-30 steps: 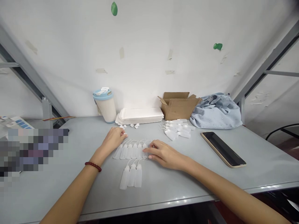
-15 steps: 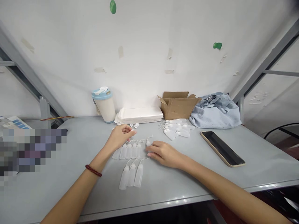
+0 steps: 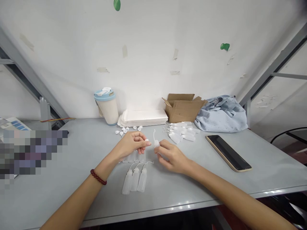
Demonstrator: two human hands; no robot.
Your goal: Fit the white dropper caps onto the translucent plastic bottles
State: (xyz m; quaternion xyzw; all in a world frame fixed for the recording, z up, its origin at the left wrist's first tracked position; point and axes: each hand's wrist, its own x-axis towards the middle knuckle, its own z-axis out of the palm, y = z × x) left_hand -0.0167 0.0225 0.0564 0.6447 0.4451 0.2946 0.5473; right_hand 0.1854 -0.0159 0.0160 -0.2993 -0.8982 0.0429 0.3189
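Between thumb and fingertips, my left hand (image 3: 134,142) pinches a small white cap (image 3: 146,140). Just to its right, my right hand (image 3: 171,156) grips a small translucent squeeze bottle (image 3: 156,143), its thin strap sticking up from the neck; the bottle's body is mostly hidden by my fingers. Under my left hand lies a row of similar bottles (image 3: 135,156), partly covered. Closer to me, three more strapped bottles (image 3: 135,180) lie side by side. Several loose white caps (image 3: 124,129) are scattered behind my left hand.
A pile of bottles (image 3: 182,130) lies in front of an open cardboard box (image 3: 184,110). Flat white cartons (image 3: 145,117) are stacked by the wall beside a blue-lidded cup (image 3: 106,108). A bluish cloth (image 3: 222,115) and a phone (image 3: 229,153) are at the right.
My left hand has moved right and toward me with a cap in its fingers, uncovering loose caps behind. My right hand has raised the bottle slightly, its strap now upright.
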